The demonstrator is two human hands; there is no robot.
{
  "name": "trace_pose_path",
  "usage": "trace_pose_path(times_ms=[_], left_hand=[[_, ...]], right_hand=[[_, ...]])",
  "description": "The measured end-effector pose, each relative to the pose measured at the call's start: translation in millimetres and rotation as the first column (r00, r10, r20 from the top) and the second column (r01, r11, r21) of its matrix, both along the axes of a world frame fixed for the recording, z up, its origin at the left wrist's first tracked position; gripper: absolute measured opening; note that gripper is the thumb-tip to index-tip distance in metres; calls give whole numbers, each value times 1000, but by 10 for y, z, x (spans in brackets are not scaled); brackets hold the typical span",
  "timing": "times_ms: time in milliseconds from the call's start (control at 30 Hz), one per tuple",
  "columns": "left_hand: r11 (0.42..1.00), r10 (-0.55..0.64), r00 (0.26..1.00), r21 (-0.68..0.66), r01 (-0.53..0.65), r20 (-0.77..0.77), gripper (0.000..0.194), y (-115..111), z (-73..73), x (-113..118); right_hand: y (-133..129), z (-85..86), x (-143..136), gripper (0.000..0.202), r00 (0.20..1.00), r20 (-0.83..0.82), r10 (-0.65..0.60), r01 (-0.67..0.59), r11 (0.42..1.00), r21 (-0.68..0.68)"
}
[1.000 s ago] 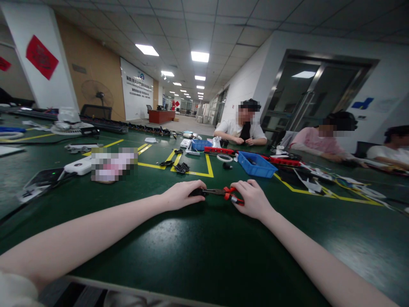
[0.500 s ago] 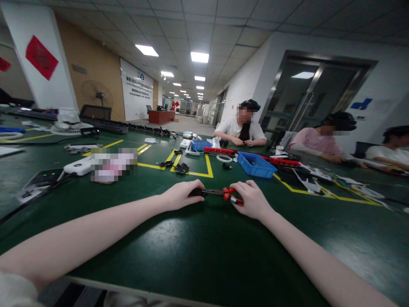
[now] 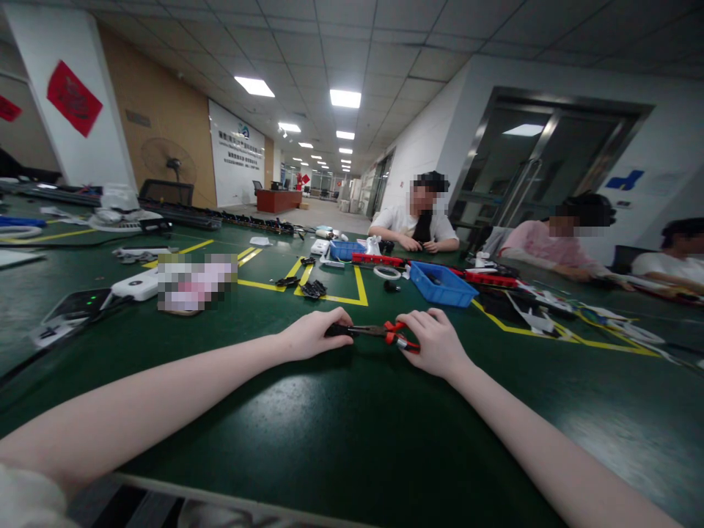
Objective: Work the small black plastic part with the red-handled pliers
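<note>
In my right hand [image 3: 437, 341] is a pair of red-handled long-nose pliers [image 3: 391, 334], its jaws pointing left. My left hand [image 3: 316, 335] pinches a small black part [image 3: 339, 332], partly covered by the fingers. The plier tips meet the right end of that part; whether they grip it is too small to tell. Both hands are low over the green tabletop [image 3: 341, 440]. Beyond them, small black pieces [image 3: 313, 290] lie in a pile near yellow tape lines.
A blue bin [image 3: 443, 284] stands beyond my right hand, with a smaller blue bin [image 3: 346, 250] farther back. To the left lie a blurred pink phone-like item [image 3: 198, 286] and a white device [image 3: 135, 286] with a cable. Several co-workers sit across and to the right.
The view has shifted very slightly. Both hands, the pliers and the black part hold nearly the same position.
</note>
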State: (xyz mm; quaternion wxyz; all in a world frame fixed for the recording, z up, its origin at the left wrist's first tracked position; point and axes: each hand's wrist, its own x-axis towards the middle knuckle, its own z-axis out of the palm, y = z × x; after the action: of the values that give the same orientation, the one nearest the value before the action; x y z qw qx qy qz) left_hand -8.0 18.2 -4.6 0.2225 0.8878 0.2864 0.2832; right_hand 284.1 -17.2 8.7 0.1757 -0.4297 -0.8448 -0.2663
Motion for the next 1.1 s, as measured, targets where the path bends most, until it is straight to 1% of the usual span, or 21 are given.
trace_pose_path(times_ms=[200,400,500,600,867,1100], left_hand=[[1000,20,1000,14,-19,-10,29,3,4,-4],[998,18,1000,55,-17,-12,29,19,-13,-4],[998,22,999,61,-20,-23,29,14,-11,-8],[997,28,999,71,-25,-38,30,0,10,-12],[993,-7,999,115,13,-54,31,4,54,-24],[997,49,998,61,-46,-49,29,13,42,-12]], right_hand=[[2,0,-3,31,1000,-24,4,-5,1000,-8],[-9,16,-19,28,1000,-17,-9,8,996,-87],[-10,23,-27,28,1000,-19,-11,9,994,-105],[-1,26,-24,26,1000,-16,-1,0,995,-96],[80,5,41,29,999,-7,41,-42,998,-54],[94,1,41,30,1000,-7,15,-15,1000,-24]])
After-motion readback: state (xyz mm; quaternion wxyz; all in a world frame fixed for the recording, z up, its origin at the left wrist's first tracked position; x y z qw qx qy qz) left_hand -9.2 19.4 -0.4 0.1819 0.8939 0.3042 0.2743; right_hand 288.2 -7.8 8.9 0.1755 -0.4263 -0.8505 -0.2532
